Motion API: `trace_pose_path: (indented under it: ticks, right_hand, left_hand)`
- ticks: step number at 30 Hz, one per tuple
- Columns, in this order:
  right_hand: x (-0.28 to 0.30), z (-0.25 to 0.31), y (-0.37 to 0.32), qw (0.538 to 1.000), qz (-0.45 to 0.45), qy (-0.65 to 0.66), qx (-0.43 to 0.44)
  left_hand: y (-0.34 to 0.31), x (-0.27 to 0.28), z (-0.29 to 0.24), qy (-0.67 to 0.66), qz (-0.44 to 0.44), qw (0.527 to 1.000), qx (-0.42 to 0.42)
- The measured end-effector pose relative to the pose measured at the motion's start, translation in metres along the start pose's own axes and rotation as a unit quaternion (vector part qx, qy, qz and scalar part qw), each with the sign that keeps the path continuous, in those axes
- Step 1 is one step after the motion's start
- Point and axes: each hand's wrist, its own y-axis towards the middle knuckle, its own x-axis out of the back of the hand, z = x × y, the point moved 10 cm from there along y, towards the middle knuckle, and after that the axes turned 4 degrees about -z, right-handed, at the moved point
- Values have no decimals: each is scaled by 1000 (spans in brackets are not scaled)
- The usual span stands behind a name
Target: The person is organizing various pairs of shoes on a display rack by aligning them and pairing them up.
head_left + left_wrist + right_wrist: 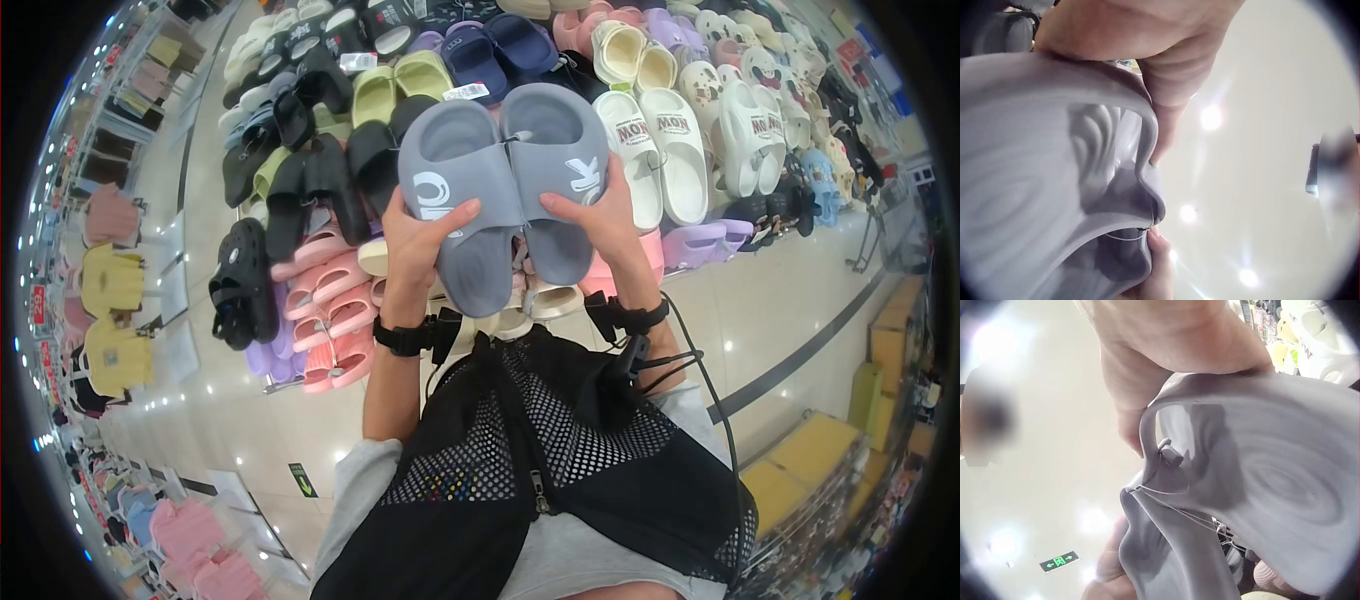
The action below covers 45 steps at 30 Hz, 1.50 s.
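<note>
A pair of grey slide slippers point(515, 170) with white lettering on the straps is held up over the shoe display. My left hand point(425, 235) grips the left slipper at its side, thumb lying on the strap. On the other side my right hand point(595, 215) holds the right slipper the same way, thumb across its strap; the rest of its fingers are hidden. A thin clear tie joins the two straps, seen in the right wrist view beside the grey footbed point(1291, 487). In the left wrist view the ridged footbed point(1010, 187) faces the camera.
Rows of slippers surround the pair: white slides point(655, 155) at right, black clogs point(243, 285) and pink slides point(335, 320) at left, navy slides point(497, 55) behind. Clothing racks point(115, 275) line the far left. Yellow boxes point(810, 460) stand at lower right on the tiled floor.
</note>
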Motion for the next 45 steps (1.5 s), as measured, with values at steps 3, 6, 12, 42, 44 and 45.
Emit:
trace_pose_path:
  ticks: [3,6,12,42,44,45]
  right_hand:
    - [-2,-3,-8,1000,-12,18,-21]
    - [-14,-11,-28,999,29,-13,-43]
    - [-28,-53,-50,998,49,0,-48]
    - [73,-54,62,937,-110,-320,92]
    - [73,-59,73,929,-158,-313,116]
    - [74,-60,75,929,-158,-312,119]
  left_hand:
    - [-6,15,16,11,-24,999,29]
    - [-20,39,25,54,-40,997,45]
    - [-39,68,36,114,-39,992,30]
    - [61,-48,61,105,37,994,-13]
    - [73,-44,60,257,47,964,-48]
    - [75,-50,54,401,61,911,-82]
